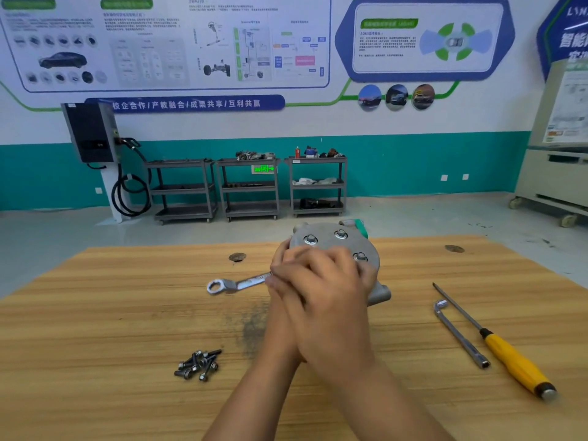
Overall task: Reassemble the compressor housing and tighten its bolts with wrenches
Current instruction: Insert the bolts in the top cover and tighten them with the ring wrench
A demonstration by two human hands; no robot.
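Note:
The grey metal compressor housing (327,241) stands on the wooden table (111,329) with three bolts (340,233) showing in its flat top cover. A silver combination wrench (237,283) lies level at the housing's left side. Its ring end points left, and its other end is hidden under my hands. My left hand (281,308) grips the wrench handle. My right hand (327,291) is folded over the left hand with its fingers curled round the same handle. Both hands cover the front part of the cover.
A pile of several loose dark bolts (199,364) lies at the front left. An L-shaped socket wrench (458,335) and a yellow-handled screwdriver (509,354) lie to the right. The table has two round holes (237,256). Tool carts (248,189) stand by the far wall.

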